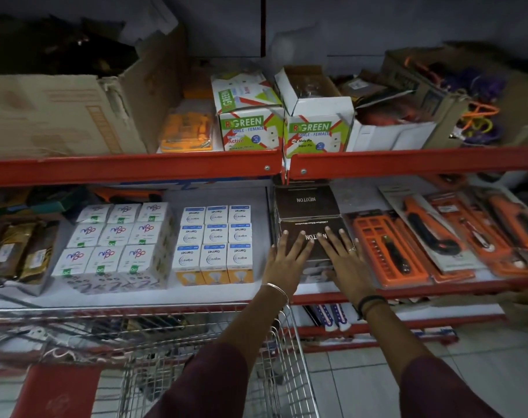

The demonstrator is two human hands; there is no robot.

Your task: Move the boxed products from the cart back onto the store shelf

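Observation:
A dark brown box marked NEUTON sits on the middle shelf, just right of centre. Both my hands lie on its top with fingers spread. My left hand covers the left half. My right hand covers the right half, its thumb tucked against the box's front face. A second NEUTON box stands directly behind the first, touching it. The wire shopping cart is below my arms, against the shelf front; what it holds is blurred.
Left of the NEUTON boxes stand white Wipro bulb boxes and more white boxes. Orange tool packs lie close on the right. The upper shelf's red rail hangs over, carrying R-GREEN cartons and cardboard boxes.

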